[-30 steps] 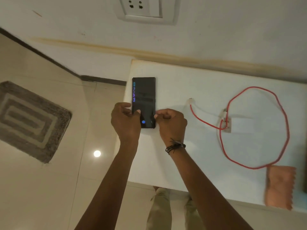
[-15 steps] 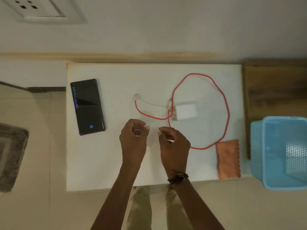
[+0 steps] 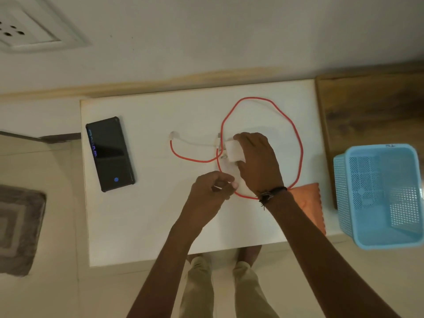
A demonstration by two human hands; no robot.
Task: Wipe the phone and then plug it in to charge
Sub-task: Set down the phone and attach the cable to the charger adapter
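Observation:
A black phone (image 3: 109, 154) lies screen up near the left edge of the white table (image 3: 142, 214), its screen lit. A white charger adapter (image 3: 233, 151) sits mid-table with a red cable (image 3: 296, 138) looped around it; the cable's white plug end (image 3: 173, 135) rests free to the left. My right hand (image 3: 258, 164) closes on the adapter. My left hand (image 3: 212, 188) hovers just below it with fingers curled and nothing visibly in them. An orange cloth (image 3: 311, 203) lies near the table's front right edge, partly hidden by my right forearm.
A wall socket (image 3: 25, 28) is on the wall at upper left. A blue plastic basket (image 3: 380, 193) stands right of the table, before a wooden surface (image 3: 371, 106). A grey mat (image 3: 18, 228) lies on the floor at left. My legs (image 3: 220, 285) show below the table.
Both hands let go of the phone and moved right. My right hand has reached the adapter and closed on it. The view swung right, bringing in the basket.

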